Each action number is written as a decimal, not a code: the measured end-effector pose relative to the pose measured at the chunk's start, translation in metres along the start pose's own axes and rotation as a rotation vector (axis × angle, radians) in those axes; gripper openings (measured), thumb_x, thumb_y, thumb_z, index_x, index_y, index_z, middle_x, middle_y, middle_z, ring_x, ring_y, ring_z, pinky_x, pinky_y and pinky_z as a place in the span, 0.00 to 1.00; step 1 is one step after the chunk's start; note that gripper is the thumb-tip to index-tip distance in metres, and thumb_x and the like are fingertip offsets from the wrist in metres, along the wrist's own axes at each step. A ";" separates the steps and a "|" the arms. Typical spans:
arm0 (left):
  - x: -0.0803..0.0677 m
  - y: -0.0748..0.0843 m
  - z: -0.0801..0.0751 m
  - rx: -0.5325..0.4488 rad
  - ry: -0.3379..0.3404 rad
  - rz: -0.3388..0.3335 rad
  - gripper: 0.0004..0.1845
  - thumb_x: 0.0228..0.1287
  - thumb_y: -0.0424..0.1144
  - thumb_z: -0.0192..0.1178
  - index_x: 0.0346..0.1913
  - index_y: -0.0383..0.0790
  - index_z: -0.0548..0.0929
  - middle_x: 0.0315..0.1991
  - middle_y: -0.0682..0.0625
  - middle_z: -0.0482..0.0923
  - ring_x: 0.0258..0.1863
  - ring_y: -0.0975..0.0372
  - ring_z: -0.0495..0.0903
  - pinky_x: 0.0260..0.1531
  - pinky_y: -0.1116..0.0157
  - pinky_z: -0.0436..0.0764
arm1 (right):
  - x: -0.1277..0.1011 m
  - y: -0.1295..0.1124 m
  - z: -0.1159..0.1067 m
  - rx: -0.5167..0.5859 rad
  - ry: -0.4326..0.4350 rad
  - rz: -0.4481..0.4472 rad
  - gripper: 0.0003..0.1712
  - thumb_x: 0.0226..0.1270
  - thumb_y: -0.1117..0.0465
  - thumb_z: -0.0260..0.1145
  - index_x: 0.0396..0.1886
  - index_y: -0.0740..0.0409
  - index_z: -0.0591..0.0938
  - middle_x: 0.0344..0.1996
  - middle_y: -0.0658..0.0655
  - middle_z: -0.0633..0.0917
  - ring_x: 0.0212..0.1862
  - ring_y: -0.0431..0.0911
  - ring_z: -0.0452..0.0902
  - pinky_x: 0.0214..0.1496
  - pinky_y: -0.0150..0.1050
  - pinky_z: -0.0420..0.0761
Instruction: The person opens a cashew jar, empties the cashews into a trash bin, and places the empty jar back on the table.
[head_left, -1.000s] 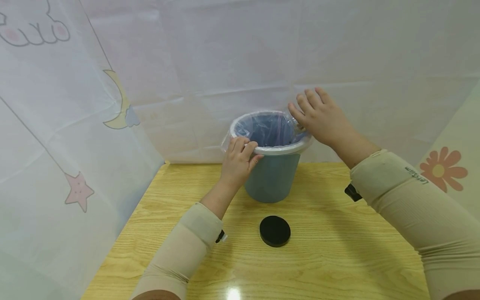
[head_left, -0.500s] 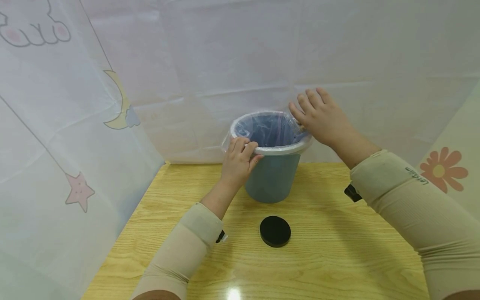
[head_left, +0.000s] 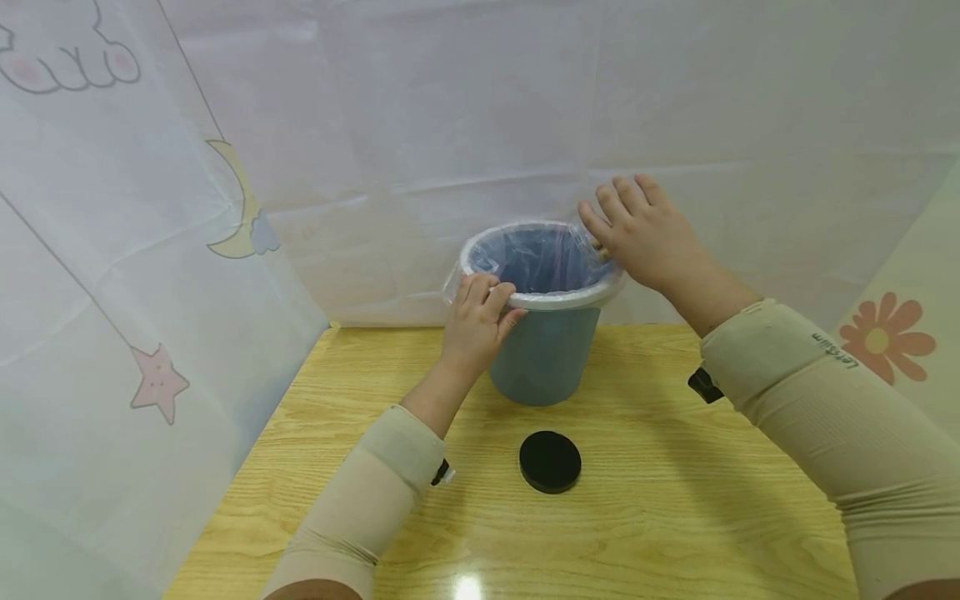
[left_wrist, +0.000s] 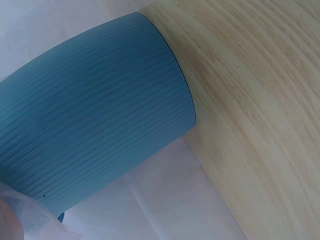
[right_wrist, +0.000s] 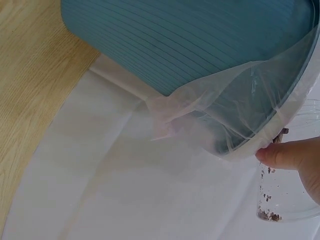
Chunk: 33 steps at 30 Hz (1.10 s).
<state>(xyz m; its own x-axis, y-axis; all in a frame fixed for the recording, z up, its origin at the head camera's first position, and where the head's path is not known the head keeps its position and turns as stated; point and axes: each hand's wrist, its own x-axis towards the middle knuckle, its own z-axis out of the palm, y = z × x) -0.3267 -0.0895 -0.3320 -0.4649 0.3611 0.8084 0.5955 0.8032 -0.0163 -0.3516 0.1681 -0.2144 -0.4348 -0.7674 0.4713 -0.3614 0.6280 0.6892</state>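
A blue trash bin [head_left: 543, 358] with a white rim stands upright on the table. Its clear plastic liner [right_wrist: 240, 100] folds over the rim and hangs outside. My left hand [head_left: 474, 321] holds the near left of the rim, fingers bent over it and thumb outside. At the right side of the rim, my right hand [head_left: 645, 233] grips a clear jar [right_wrist: 280, 200] tilted with its mouth over the bin. Brown crumbs [right_wrist: 270, 216] cling inside the jar and gather at its base. The bottom of the bin's inside is hidden.
A round black lid [head_left: 550, 462] lies flat on the wood-grain table [head_left: 660, 517] in front of the bin. A pale printed sheet [head_left: 450, 108] hangs close behind the bin, with another along the left.
Both hands keep nearly the same places. The right hand has shifted the jar very slightly, and the brown matter seen at its mouth differs; a dark speck near the bin's right inside wall is gone.
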 end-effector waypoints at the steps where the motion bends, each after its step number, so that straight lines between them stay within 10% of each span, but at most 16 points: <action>1: 0.000 0.000 0.000 0.000 0.001 0.001 0.20 0.55 0.52 0.58 0.45 0.44 0.71 0.43 0.47 0.66 0.50 0.55 0.64 0.60 0.59 0.61 | 0.000 0.000 0.000 0.003 -0.002 0.002 0.39 0.50 0.66 0.71 0.63 0.61 0.65 0.56 0.69 0.67 0.58 0.63 0.60 0.61 0.57 0.58; 33: 0.000 -0.001 -0.003 -0.008 0.012 0.003 0.20 0.54 0.52 0.59 0.45 0.44 0.71 0.42 0.47 0.67 0.50 0.55 0.65 0.58 0.60 0.62 | 0.005 -0.004 -0.007 -0.084 0.069 -0.064 0.45 0.45 0.49 0.75 0.62 0.60 0.67 0.56 0.67 0.69 0.58 0.62 0.62 0.62 0.55 0.60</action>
<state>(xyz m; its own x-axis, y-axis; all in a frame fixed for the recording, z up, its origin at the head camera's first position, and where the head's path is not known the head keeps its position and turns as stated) -0.3252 -0.0918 -0.3303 -0.4558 0.3576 0.8151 0.6017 0.7986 -0.0138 -0.3466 0.1608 -0.2116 -0.3541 -0.8142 0.4601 -0.3149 0.5671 0.7611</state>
